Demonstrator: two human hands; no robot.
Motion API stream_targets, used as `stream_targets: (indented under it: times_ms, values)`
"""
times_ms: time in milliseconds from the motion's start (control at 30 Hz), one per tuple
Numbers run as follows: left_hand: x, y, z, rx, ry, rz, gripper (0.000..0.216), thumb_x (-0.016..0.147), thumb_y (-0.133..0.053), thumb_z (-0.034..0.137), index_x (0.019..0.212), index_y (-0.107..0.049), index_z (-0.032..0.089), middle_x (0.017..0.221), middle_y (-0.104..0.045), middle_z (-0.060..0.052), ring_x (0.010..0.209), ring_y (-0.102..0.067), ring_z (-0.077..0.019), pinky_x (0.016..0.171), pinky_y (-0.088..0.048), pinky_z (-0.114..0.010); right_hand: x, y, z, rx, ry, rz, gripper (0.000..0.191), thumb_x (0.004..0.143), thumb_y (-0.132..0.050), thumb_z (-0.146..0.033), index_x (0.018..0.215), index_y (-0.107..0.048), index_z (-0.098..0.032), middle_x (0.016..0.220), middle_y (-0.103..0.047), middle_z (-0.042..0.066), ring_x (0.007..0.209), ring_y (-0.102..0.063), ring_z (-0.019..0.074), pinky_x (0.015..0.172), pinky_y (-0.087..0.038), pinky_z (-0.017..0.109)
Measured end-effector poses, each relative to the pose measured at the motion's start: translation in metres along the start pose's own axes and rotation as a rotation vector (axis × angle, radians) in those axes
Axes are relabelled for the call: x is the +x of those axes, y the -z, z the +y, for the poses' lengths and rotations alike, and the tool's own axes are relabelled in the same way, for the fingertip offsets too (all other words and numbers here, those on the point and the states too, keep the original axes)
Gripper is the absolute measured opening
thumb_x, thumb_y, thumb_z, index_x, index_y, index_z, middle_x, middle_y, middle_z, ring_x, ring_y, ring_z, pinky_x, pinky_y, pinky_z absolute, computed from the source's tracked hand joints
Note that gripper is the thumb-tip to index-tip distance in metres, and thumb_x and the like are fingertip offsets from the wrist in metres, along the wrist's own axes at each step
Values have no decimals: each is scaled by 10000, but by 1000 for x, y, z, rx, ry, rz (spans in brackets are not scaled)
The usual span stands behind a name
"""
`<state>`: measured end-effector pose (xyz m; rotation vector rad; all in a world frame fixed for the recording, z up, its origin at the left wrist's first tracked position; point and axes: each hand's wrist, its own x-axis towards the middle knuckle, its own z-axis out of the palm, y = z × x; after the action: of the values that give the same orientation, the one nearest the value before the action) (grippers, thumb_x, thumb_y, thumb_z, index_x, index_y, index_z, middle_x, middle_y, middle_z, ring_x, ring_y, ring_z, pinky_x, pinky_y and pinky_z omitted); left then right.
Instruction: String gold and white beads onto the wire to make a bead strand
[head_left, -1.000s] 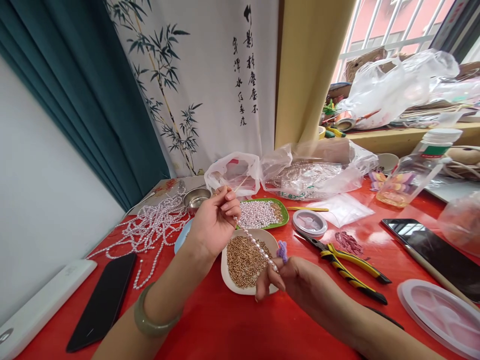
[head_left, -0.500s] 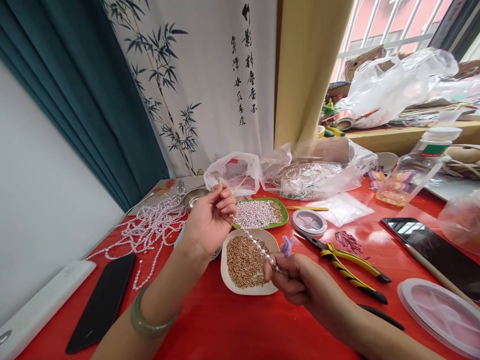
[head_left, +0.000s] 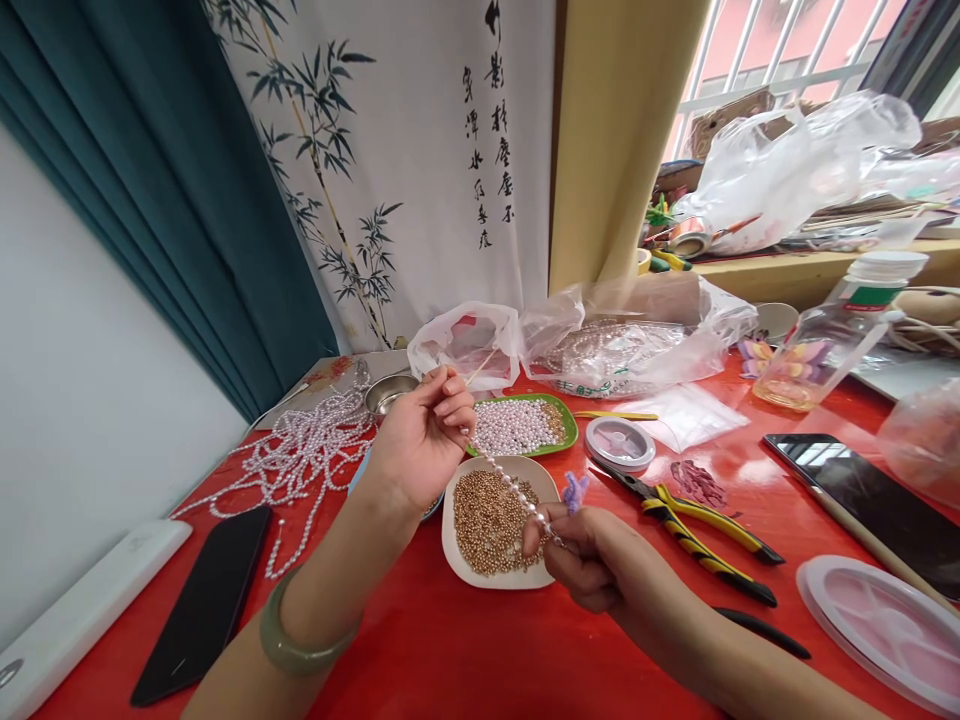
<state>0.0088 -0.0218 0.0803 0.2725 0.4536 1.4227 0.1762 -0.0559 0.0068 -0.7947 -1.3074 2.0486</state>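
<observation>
A short strand of pearl beads [head_left: 510, 485] stretches between my two hands, slanting down to the right. My left hand [head_left: 431, 425] is closed on its upper end; a thin pale stick [head_left: 480, 370] pokes out above these fingers. My right hand [head_left: 589, 555] pinches the lower end, with a few beads partly covered by the fingers. Below the strand sits a cream dish [head_left: 459, 572] of small gold beads [head_left: 487, 520]. Behind it, a green tray [head_left: 571, 432] holds loose white pearl beads [head_left: 514, 425] and some gold ones.
Pliers with yellow-black handles [head_left: 697, 540] lie right of my right hand, near a round plastic case [head_left: 620, 443] and a larger one [head_left: 885, 630]. Pearl strands [head_left: 307, 450] heap at left beside a black phone [head_left: 202, 610]. Plastic bags [head_left: 637, 350] stand behind.
Both hands keep their hold on the strand and stay almost in place. The right fingertips shift very slightly left along the lower beads.
</observation>
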Motion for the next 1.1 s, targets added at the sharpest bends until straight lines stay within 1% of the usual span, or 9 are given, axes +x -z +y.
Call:
stream_targets:
  times_ms: [367,600,733,900,1000,1100]
  values:
    - [2,1,-1,19,-17,5,264,876,-277,79,663,-425,128,515,-402,20,379,-320,-24,365,-292,-113,1,0,1,20,-10,8,213,748,-328,-196,725,-531,-139,449,-176,-92,418,-69,76,380,-67,233]
    - [3,-1,-2,38,-39,45,274,872,-275,65,650,-420,133,522,-406,17,383,-322,-24,371,-305,-103,3,-2,1,11,-17,46,142,701,-344,-190,678,-481,-163,437,-190,-94,415,-85,72,383,-71,233]
    - [4,0,-3,32,-32,53,281,867,-278,59,635,-415,139,520,-399,20,382,-322,-26,371,-306,-105,4,-1,1,-13,-38,54,161,719,-347,-237,684,-486,-163,439,-194,-96,409,-86,71,382,-66,239]
    - [8,2,-2,32,-38,51,271,867,-283,66,641,-414,136,528,-403,17,384,-324,-26,373,-309,-105,3,1,1,25,3,33,194,678,-335,-198,732,-513,-141,419,-198,-101,398,-80,67,380,-68,239]
    - [9,3,-1,26,-48,50,261,868,-286,67,652,-418,132,525,-400,18,386,-326,-25,373,-308,-104,2,1,-1,40,-11,64,187,649,-331,-192,691,-507,-144,411,-197,-102,394,-71,64,383,-63,242]
    - [8,2,0,16,-50,61,261,865,-289,64,650,-418,135,520,-398,19,385,-328,-28,370,-304,-107,2,-1,-1,6,-3,76,167,646,-341,-214,639,-496,-153,398,-207,-96,392,-89,66,392,-70,252]
